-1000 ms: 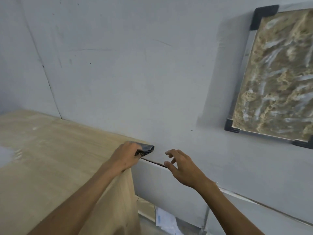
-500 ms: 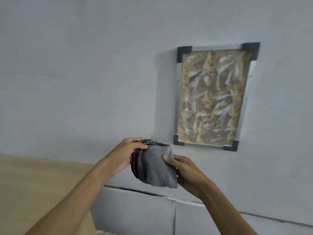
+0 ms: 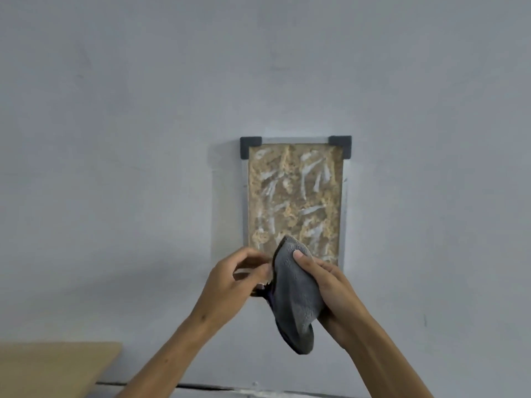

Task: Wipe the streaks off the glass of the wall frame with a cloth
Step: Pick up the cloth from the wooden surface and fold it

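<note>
Cloth: grey microfibre cloth, folded, held before the frame's lower edge.
Right hand: fingers clamped on cloth.
Left hand: fingers pinching its left edge.
Wall frame: glass streaked white.

Dim, even light; soft shadow left of frame; pic slightly blurry, esp. edges.

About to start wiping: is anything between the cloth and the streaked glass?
Nothing visible blocks it. The grey cloth, held by the left hand and right hand, is raised before the lower part of the frame's glass, whose streaked area above is uncovered.
</note>
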Motion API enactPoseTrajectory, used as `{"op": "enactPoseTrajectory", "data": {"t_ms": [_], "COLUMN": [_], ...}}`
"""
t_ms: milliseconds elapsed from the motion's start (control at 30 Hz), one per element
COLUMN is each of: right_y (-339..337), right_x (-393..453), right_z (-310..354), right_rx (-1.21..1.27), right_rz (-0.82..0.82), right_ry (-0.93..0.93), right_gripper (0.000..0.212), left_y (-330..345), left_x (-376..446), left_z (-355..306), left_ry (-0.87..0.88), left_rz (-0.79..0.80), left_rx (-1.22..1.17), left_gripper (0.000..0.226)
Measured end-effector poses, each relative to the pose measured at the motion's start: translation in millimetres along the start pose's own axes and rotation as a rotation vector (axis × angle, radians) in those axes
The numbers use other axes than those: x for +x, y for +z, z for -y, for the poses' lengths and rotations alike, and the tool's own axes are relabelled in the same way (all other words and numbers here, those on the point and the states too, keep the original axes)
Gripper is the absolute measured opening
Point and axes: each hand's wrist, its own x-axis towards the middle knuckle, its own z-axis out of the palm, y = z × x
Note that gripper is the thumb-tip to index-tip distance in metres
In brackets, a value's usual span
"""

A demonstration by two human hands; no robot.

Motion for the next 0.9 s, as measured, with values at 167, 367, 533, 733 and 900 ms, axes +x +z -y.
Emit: {"op": "enactPoseTrajectory", "data": {"t_ms": [167, 367, 533, 733, 900], "right_y": [0.7, -1.0, 5.6, 5.9, 6.1], "right_x": [4.6, 4.7, 9.2, 11.8, 9.5], "right_z": [18.6, 44.4, 53.0, 66.8, 74.3], "right_rx": [-0.004, -0.089, -0.113, -0.444, -0.381], "right_rz": [0.018, -0.016, -0.149, -0.265, -0.268], "right_ry": [-0.045, -0.140, -0.272, -0.505, -0.499], "right_gripper": [0.045, 0.040, 0.029, 0.011, 0.026], "left_y": [22.8, 30.4, 29.2, 25.1, 19.4], "left_x": [6.3, 22.4, 35.0, 42.6, 49.4], "left_z": [-36.1, -62.3, -76.1, -85.0, -83.0], "left_ry": [-0.024, -0.100, -0.160, -0.185, -0.193], "left_rz": [0.282, 0.319, 0.329, 0.290, 0.266], "left_rx": [-0.094, -0.138, -0.144, -0.219, -0.241], "left_gripper": [0.049, 0.025, 0.036, 0.037, 0.039]}}
